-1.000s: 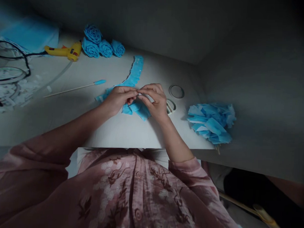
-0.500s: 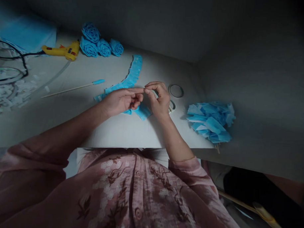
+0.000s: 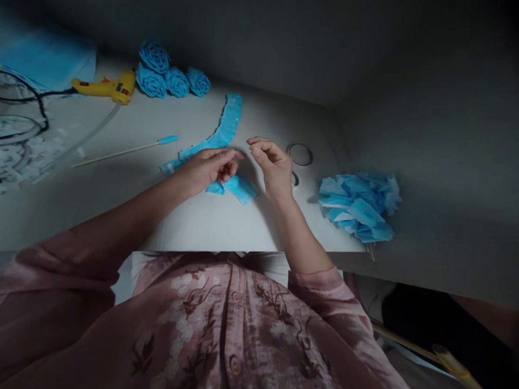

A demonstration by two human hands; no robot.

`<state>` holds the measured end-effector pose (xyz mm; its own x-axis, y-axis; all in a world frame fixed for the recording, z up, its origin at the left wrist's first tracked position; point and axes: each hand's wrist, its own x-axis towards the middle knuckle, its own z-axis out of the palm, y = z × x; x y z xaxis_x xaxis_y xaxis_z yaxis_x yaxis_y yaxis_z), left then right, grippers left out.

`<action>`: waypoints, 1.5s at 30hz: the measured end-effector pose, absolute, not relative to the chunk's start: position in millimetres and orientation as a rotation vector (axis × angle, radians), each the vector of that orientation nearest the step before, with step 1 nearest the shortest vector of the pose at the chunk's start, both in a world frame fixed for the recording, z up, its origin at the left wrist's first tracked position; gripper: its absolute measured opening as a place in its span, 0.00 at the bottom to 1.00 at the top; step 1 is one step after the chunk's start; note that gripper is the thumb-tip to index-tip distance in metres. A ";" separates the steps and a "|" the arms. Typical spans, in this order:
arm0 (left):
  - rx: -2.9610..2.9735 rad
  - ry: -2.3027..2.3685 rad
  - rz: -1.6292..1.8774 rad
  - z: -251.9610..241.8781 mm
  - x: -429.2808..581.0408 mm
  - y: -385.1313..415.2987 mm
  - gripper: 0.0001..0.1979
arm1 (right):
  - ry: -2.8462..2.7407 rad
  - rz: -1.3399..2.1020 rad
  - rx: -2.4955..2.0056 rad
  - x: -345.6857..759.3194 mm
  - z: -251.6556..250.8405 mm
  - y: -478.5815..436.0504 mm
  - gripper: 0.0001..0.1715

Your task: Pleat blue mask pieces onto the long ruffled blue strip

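Note:
My left hand (image 3: pixel 211 171) hovers over a pleated blue fabric strip (image 3: pixel 230 122), covering its middle. Its thumb lies against the index finger and the other fingers are curled; whatever is in them, if anything, cannot be made out. Just to the right, my right hand (image 3: pixel 275 166) is raised, thumb and fingertips drawn close in a pinch; anything between them is too small to see. A narrow gap separates the two hands. Below them lies the flat blue end (image 3: pixel 242 190) of fabric. A thin stick (image 3: pixel 120 155) with a blue tip rests to the left.
Several blue rolled fabric roses (image 3: pixel 153 80) sit at the back beside a yellow glue gun (image 3: pixel 118 88). Blue sheets (image 3: pixel 47 56) and white scraps (image 3: pixel 26 158) lie at left. Tape rings (image 3: pixel 300 154) stand by my right hand. A ruffled blue bundle (image 3: pixel 359 206) overhangs the table's right front edge.
My hands, fingertips touching before, have drawn slightly apart. The left index finger has pulled back to the left, with its thumb now against it. The strip and other things lie as before.

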<state>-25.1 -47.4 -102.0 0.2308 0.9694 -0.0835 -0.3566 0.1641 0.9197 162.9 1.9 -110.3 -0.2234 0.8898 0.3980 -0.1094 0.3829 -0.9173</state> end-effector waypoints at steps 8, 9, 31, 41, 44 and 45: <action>0.951 0.903 1.103 -101.3 -22.8 -47.7 0.19 | -1.659 0.977 -0.650 159.0 -116.6 -1.4 0.22; 0.952 0.909 1.101 -101.2 -22.7 -47.8 0.18 | -1.669 0.969 -0.637 158.9 -117.4 -1.2 0.21; 0.992 0.938 1.114 -101.6 -24.2 -48.9 0.14 | -1.558 1.000 -0.838 165.6 -128.3 15.6 0.36; 0.956 0.951 1.129 -100.1 -25.7 -48.0 0.13 | -1.358 1.157 -0.874 163.1 -130.1 19.4 0.38; 0.957 0.944 1.132 -100.8 -26.2 -47.9 0.13 | -1.305 1.256 -0.849 163.1 -130.5 19.6 0.37; 0.960 0.945 1.134 -101.1 -26.3 -47.8 0.13 | -1.304 1.280 -0.845 163.4 -130.3 19.6 0.38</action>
